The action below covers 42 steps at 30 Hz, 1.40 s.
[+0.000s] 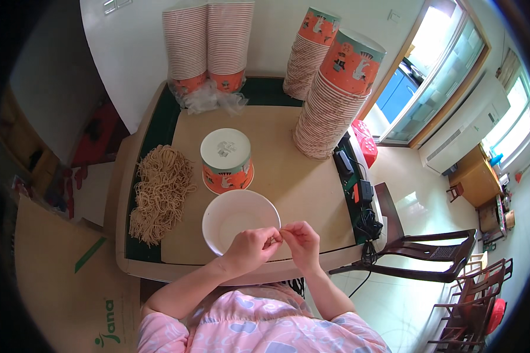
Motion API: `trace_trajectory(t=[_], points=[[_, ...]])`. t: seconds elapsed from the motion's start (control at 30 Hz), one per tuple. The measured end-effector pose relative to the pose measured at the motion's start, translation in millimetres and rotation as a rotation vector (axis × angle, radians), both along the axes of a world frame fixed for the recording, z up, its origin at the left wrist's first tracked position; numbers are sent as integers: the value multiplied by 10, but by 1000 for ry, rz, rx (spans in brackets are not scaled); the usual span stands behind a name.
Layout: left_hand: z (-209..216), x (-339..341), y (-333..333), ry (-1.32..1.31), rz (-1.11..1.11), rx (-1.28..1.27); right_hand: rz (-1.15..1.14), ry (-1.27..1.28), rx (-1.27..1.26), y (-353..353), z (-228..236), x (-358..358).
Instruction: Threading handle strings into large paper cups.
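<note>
My left hand (252,248) and my right hand (302,240) meet over the near right rim of a white-lined paper bucket (232,220). Both are closed, fingertips pinched close together. Whatever is between them is too small to make out. The bucket's open mouth is turned up toward me, and its visible inside is plain white. Just behind it, an orange and green printed paper bucket (227,176) stands upside down, its pale base up. To the left lies a loose heap of tan cord (162,191).
Tall nested stacks of paper buckets (335,94) rise at the back right. Plastic-wrapped stacks (209,47) stand at the back left. Black adapters and cables (365,200) run along the table's right edge, near a dark wooden chair (436,253). A cardboard sheet (312,200) covers the tabletop.
</note>
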<state>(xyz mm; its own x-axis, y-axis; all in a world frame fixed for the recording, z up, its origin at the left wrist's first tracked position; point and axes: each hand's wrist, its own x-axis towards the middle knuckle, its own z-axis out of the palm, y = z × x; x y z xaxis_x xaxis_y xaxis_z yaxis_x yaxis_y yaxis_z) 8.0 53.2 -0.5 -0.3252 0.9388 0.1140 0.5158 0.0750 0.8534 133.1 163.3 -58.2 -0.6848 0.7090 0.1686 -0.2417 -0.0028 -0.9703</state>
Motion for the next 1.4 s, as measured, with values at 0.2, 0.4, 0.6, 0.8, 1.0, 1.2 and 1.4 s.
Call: trace_trajectory(t=[0.2, 0.4, 0.6, 0.8, 1.0, 1.2, 1.4], points=[[30, 6, -6, 2, -4, 2, 13, 13, -105, 9, 55, -4], [1, 21, -8, -51, 23, 7, 162, -24, -217, 55, 89, 50], [-33, -11, 0, -118, 66, -24, 269, -10, -151, 99, 104, 86], [-22, 1, 16, -177, 107, -18, 235, -10, 17, 53, 160, 72], [36, -9, 28, -231, 129, -18, 105, -29, 108, 39, 60, 55], [24, 11, 27, -79, 162, -15, 62, -50, 109, 16, 72, 23], [-58, 50, 49, 241, 188, 124, 48, -140, 168, 49, 50, 13]])
